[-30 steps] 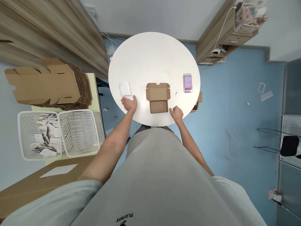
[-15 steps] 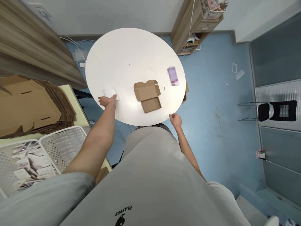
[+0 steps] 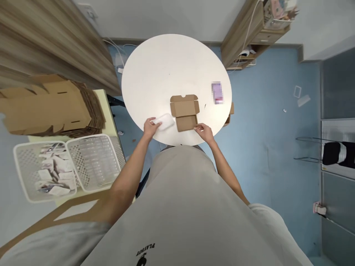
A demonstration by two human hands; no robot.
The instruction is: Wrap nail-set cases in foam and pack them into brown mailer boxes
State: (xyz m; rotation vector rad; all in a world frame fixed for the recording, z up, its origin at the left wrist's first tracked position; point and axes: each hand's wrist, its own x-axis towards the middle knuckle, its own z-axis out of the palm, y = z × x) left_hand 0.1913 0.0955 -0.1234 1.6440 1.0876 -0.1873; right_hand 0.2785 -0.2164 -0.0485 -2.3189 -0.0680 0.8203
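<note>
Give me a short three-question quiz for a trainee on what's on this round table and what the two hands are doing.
1. True or false: the cardboard box on the round table is open.
2. What does the left hand hold? A) white packet B) scissors C) tape roll
3. Fill in: the right hand touches the box's near ____ corner.
Key: 1 true; 2 A; 3 right.

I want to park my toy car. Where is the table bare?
The far half of the round white table is bare, from its far rim to the open brown cardboard box and small purple item. Crowded near edge: left hand, white packet, right hand.
</note>
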